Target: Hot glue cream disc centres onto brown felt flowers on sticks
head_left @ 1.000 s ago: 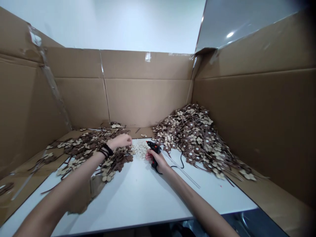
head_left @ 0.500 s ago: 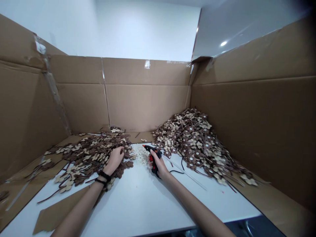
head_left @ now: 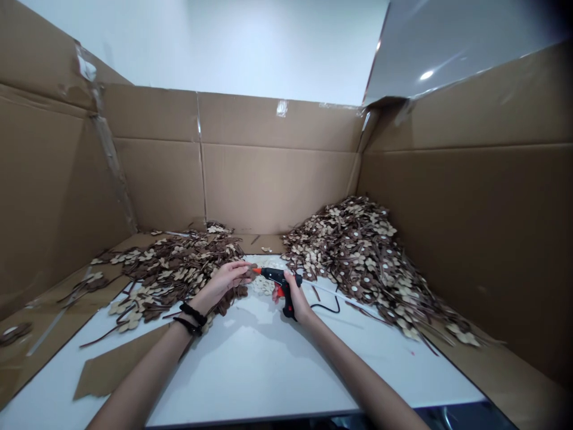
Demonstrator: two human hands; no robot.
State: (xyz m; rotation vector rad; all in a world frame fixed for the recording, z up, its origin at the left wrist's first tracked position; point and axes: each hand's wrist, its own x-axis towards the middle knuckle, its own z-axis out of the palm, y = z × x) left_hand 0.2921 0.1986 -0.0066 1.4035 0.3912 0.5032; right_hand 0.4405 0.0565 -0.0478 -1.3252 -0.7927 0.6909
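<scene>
My right hand (head_left: 295,297) is wrapped round the grip of a black glue gun (head_left: 275,275) with an orange nozzle and a red trigger. A long pale glue stick (head_left: 340,295) trails out of its back end. Between the fingers of my left hand (head_left: 228,279) is a brown flower cutout (head_left: 253,272), held right at the nozzle tip. Whether the tip touches the flower I cannot tell. Under and behind the nozzle lies a patch of small white pieces (head_left: 264,286). Two black bands circle my left wrist.
A pile of brown and cream flower cutouts (head_left: 174,269) spreads on the left. On the right rises a taller heap (head_left: 353,251), many flowers with white dots. Cardboard walls (head_left: 277,185) enclose the white tabletop (head_left: 250,370). A loose cardboard piece (head_left: 116,364) lies front left.
My left hand has come away from the left pile with a brown flower and brought it to the nozzle. The glue gun stays in my right hand. The view has shifted slightly.
</scene>
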